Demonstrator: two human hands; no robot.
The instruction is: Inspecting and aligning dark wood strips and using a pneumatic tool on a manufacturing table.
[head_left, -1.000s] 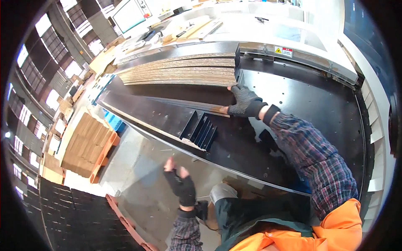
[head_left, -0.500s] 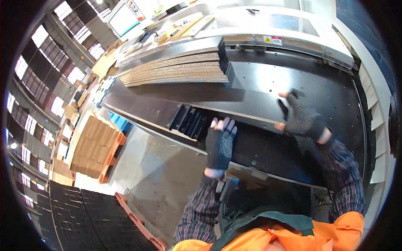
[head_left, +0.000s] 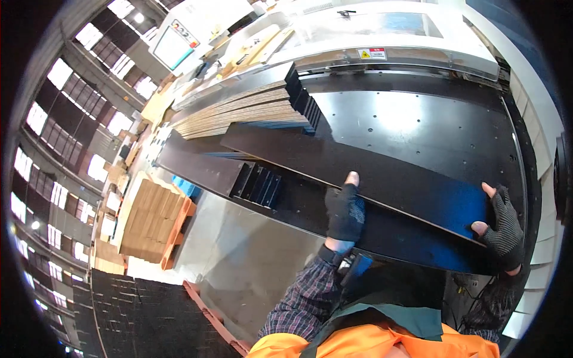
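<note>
A long dark board (head_left: 382, 173) lies at a slant across the machine's black table, its pale edge toward me. My left hand (head_left: 346, 212), in a dark fingertip-less glove, grips its near edge with the thumb on top; the other fingers are hidden under it. At the board's right end, my right hand (head_left: 502, 230) is closed around the short edge, thumb at the near corner. Left of my left hand sits a low stack of dark boards (head_left: 206, 170) with stepped black ends. Behind the held board rises a taller stack of similar boards (head_left: 245, 110) with bare chipboard edges.
The perforated metal table (head_left: 430, 119) reaches back to a white machine beam (head_left: 412, 53) with a warning label. A control screen (head_left: 175, 43) stands at the far left. Brown panels (head_left: 149, 218) on an orange pallet and a dark stack (head_left: 143, 310) stand on the floor at left.
The board has slid right along the table, away from the tall stack. My right hand has moved right with its end, and my left hand has moved right onto its near edge.
</note>
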